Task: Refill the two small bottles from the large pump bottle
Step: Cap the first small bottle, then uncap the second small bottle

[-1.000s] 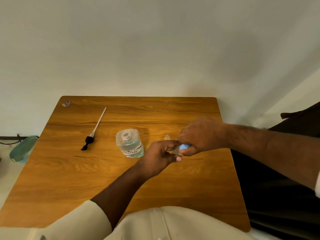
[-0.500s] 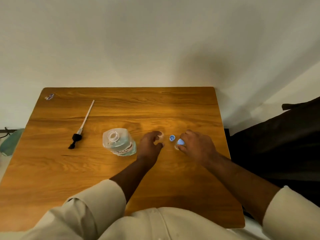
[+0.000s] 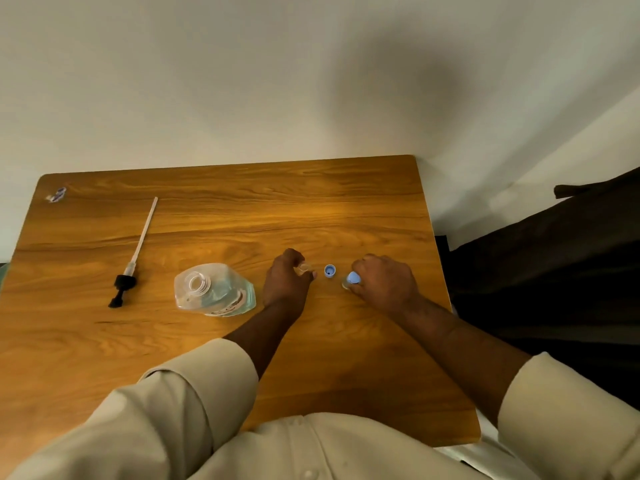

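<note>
Large pump bottle point(image 3: 214, 291) seen standing open-necked on wooden worktop point(image 3: 242, 209), part filled with clear liquid, pump removed. Pump head with dip tube point(image 3: 133, 259) laid flat, well left of bottle. Left hand point(image 3: 289, 280) closed around uncapped small bottle point(image 3: 304, 267), just right of large bottle. Loose blue cap point(image 3: 330, 270) noted on worktop between hands. Right hand point(image 3: 384, 284) clamped on second small bottle point(image 3: 348, 281), blue cap fitted.

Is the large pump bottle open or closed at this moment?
Open. The large bottle shows a bare neck, and its pump head with tube lies apart on the table to its left.
</note>
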Demonstrator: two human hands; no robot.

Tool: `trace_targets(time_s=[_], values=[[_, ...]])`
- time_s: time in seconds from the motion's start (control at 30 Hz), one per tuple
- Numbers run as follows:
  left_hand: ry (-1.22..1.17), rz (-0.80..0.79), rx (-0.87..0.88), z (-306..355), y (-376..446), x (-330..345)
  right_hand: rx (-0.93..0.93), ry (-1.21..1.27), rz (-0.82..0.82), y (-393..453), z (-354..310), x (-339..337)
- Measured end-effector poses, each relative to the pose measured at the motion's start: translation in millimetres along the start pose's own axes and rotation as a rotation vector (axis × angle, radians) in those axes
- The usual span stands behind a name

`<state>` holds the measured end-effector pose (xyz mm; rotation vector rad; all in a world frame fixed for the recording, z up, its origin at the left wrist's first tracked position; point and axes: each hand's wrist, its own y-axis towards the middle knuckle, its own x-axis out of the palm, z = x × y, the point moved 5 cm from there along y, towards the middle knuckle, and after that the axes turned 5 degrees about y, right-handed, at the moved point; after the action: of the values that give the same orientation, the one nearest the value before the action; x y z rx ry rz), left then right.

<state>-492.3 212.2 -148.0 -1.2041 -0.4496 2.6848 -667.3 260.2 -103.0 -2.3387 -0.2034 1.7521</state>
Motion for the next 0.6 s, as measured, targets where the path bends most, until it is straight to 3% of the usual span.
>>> trace_targets(time_s=[0.1, 0.33, 0.5, 0.6], values=[[-0.060, 0.031, 0.039, 4.2, -8.8, -6.0, 0.017, 0.017, 0.024, -2.6, -0.2, -5.6], [-0.366, 0.043, 0.333, 18.7, -74.5, -69.6, 0.007, 0.142, 0.119, -17.8, -21.6, -25.4], [-0.590, 0.122, 0.386, 14.7, -116.7, -128.7, -0.122, 0.468, 0.116, -17.7, -82.5, -33.8], [-0.698, 0.173, 0.306, -0.3, -129.2, -149.9, -0.179, 0.606, 0.101, -13.3, -122.2, -32.0]])
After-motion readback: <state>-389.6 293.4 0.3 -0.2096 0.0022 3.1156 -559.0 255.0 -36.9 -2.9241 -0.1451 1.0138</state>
